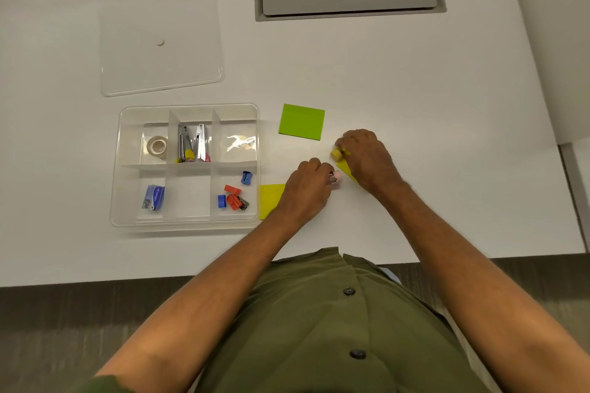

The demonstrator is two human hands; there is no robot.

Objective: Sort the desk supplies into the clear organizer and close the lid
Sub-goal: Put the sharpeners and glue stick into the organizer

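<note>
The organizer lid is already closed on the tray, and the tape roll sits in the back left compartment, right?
Not quite. The head view shows the lid lying flat on the desk behind the organizer, which is open. The tape roll is in the back left compartment, as you said.

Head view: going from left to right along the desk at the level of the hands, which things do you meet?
Blue box → red and blue sharpeners → yellow-green pad → left hand → pink item → right hand.
</note>
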